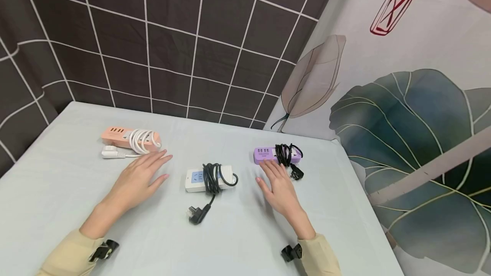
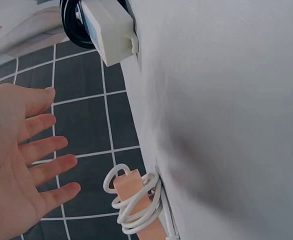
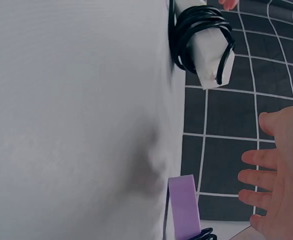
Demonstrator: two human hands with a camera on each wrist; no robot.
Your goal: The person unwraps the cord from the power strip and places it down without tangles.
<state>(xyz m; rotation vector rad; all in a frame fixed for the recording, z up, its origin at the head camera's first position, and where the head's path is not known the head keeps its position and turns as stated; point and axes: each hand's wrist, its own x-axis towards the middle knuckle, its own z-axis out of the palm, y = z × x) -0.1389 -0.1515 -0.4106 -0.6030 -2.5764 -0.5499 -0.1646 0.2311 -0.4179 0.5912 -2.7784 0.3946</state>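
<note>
Three power strips lie on the white table, each with its cord wound round it. The pink power strip (image 1: 116, 136) with a white cord is at the left, and the white power strip (image 1: 195, 181) with a black cord is in the middle. Farther right lies the purple power strip (image 1: 262, 155), also with a black cord. My left hand (image 1: 136, 180) hovers just in front of the pink strip, fingers extended, holding nothing. Above the table near the purple strip is my right hand (image 1: 279, 188), its fingers spread and holding nothing. Both wrist views show bare palms.
A white plug (image 1: 111, 152) lies before the pink strip, and a black plug (image 1: 198, 215) in front of the white one. Another black plug (image 1: 296, 172) is beside the purple strip. A dark grid-patterned cloth (image 1: 172, 46) hangs behind; a leaf-printed curtain (image 1: 402, 110) hangs at right.
</note>
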